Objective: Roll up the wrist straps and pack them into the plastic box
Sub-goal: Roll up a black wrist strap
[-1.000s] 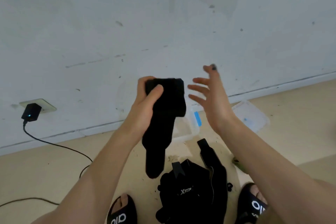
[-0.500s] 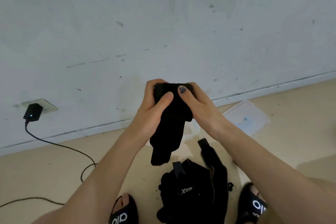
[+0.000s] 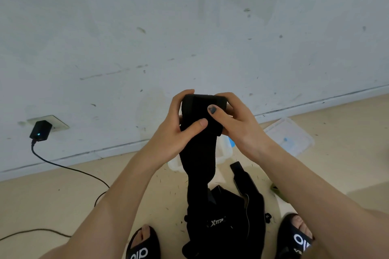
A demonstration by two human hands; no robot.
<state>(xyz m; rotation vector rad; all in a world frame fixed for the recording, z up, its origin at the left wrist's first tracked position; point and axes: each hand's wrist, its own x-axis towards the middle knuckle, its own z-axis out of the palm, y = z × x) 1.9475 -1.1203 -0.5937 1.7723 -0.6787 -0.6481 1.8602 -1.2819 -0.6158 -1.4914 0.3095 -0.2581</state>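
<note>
A black wrist strap [image 3: 200,153] is held up in front of me, its top end rolled into a thick bundle and its tail hanging down. My left hand [image 3: 179,132] grips the roll from the left, thumb across the front. My right hand [image 3: 233,122] grips it from the right, thumb pressed on the roll. Behind the strap, the clear plastic box [image 3: 224,149] sits on the floor, mostly hidden. A pile of black straps [image 3: 231,223] with a white logo lies on the floor between my feet.
The box's clear lid [image 3: 290,136] lies on the floor at the right near the wall. A black charger [image 3: 40,130] sits in a wall socket at left, its cable [image 3: 69,168] trailing over the beige floor. My black sandals [image 3: 143,246] frame the pile.
My right hand, open in the air a second ago, has closed onto the roll. The hanging tail looked shorter half a second ago and now hangs lower, down to the pile.
</note>
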